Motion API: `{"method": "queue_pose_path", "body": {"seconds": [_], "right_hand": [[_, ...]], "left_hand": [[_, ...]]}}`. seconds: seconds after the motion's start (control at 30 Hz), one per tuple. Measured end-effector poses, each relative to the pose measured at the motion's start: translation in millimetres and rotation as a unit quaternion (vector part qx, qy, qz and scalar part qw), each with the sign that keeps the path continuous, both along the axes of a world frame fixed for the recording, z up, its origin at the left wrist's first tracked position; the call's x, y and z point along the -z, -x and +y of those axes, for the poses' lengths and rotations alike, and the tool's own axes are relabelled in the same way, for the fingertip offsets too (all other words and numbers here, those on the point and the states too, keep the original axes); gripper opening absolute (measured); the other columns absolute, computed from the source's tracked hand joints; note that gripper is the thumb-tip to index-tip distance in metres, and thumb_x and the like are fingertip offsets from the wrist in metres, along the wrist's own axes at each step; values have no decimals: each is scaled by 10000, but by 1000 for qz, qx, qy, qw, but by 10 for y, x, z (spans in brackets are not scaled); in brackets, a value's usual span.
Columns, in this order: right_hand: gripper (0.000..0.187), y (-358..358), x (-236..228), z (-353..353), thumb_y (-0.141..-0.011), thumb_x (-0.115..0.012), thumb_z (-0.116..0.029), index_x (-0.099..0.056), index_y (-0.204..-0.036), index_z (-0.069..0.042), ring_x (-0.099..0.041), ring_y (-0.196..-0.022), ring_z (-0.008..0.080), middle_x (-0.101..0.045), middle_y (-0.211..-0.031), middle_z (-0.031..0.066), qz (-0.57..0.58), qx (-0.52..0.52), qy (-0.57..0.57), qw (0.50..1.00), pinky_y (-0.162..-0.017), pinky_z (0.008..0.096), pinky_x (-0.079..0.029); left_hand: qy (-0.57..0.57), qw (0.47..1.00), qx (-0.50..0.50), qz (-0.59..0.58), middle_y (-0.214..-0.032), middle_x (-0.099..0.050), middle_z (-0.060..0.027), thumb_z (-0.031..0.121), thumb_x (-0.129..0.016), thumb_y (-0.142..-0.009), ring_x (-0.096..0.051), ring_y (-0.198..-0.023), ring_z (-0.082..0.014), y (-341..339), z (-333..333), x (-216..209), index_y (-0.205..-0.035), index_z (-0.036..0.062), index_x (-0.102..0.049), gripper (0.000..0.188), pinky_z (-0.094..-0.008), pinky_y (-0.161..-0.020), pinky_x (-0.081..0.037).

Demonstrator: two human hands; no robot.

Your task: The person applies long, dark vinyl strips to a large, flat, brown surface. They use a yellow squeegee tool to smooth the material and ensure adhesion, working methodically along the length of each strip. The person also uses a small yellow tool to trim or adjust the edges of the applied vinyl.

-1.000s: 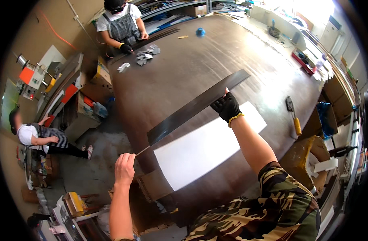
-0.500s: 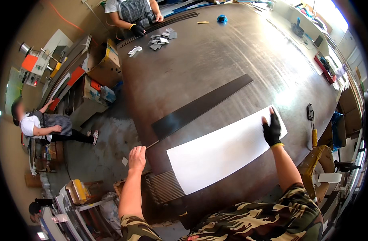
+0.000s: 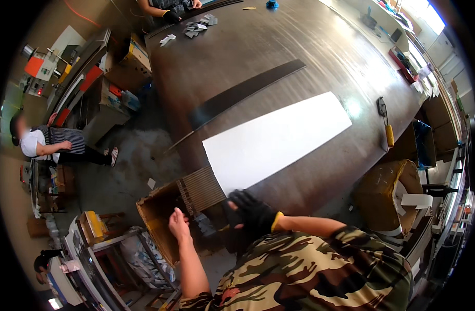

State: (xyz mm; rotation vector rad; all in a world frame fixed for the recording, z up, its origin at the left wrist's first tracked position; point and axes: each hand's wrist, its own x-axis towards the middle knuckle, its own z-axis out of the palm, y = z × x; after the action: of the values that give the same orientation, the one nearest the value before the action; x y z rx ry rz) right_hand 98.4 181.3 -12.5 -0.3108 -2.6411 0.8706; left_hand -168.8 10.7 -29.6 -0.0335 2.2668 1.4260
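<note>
My left hand (image 3: pixel 179 225), bare, is raised above an open cardboard box (image 3: pixel 147 206) at the table's near left edge. Its fingers are loosely bent, and nothing shows in them. My right hand (image 3: pixel 253 213), in a black glove with bare fingertips, is close to my body by the near corner of a white sheet (image 3: pixel 276 140). Its fingers are half curled with the thumb apart, somewhat blurred, and I see nothing held. A ribbed brown piece (image 3: pixel 201 187) juts from under the sheet's left end. Beyond the sheet lies a long dark strip (image 3: pixel 248 90), a thin rod (image 3: pixel 180 141) sticking out at its left end.
Grey pieces (image 3: pixel 196 27) are piled at the table's far left, near a co-worker's gloved hand (image 3: pixel 171 17). A tool with a yellow handle (image 3: pixel 389 136) lies at the right edge. A cardboard container (image 3: pixel 382 194) stands right of me. Another person (image 3: pixel 56 142) stands at left.
My right hand has left the sheet's right end and come back toward my body. My left hand has let go of the thin rod and moved nearer. The view has shifted, showing more of the box.
</note>
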Motion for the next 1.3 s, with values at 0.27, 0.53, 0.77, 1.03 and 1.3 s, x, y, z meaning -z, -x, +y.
{"method": "queue_pose_path", "body": {"seconds": [0.27, 0.53, 0.77, 1.03, 1.3], "right_hand": [[608, 105, -113, -219, -898, -687, -374, -531, -1355, -3, -562, -1227, 380, -578, -1319, 237, 25, 33, 138, 990, -1044, 423, -442], [438, -687, 95, 946, -972, -619, -392, -580, -1264, -67, -647, -1040, 320, -664, -1180, 166, 91, 332, 762, 549, -943, 398, -511], [552, -1060, -118, 1092, -992, -564, -451, -514, -1320, -11, -648, -1068, 317, -647, -1234, 157, 239, 357, 775, 463, -977, 433, -502], [400, -1940, -323, 815, -937, -636, -422, -653, -933, -22, -646, -736, 345, -660, -756, 198, -271, 404, 209, 849, -733, 388, -505], [324, -1220, -706, 422, -771, -765, -336, -600, -936, -111, -660, -796, 323, -643, -842, 115, -104, 216, 113, 964, -721, 427, -533]], "left_hand": [[-81, 985, -19, -148, -749, -650, -9, 408, -682, -948, -579, -578, -83, -398, -7, 2, -925, 68, -651, 343, -230, -470, -441], [-185, 970, -30, -157, -634, -542, 19, 262, -696, -925, -462, -487, -70, -260, -73, 6, -792, 78, -622, 239, -213, -416, -338], [-134, 986, 70, -77, -577, -459, 49, 271, -640, -938, -389, -472, -44, -790, -205, -1037, -674, 147, -502, 322, -203, -424, -268], [-20, 967, 158, -197, -588, -491, 37, 281, -659, -949, -406, -458, -38, -1157, -694, -69, -718, 93, -565, 313, -194, -399, -269], [36, 814, 412, 408, -881, -644, -83, 169, -764, -802, -637, -852, -305, -1399, -373, -758, -839, 82, -672, 133, -400, -686, -525]]}}
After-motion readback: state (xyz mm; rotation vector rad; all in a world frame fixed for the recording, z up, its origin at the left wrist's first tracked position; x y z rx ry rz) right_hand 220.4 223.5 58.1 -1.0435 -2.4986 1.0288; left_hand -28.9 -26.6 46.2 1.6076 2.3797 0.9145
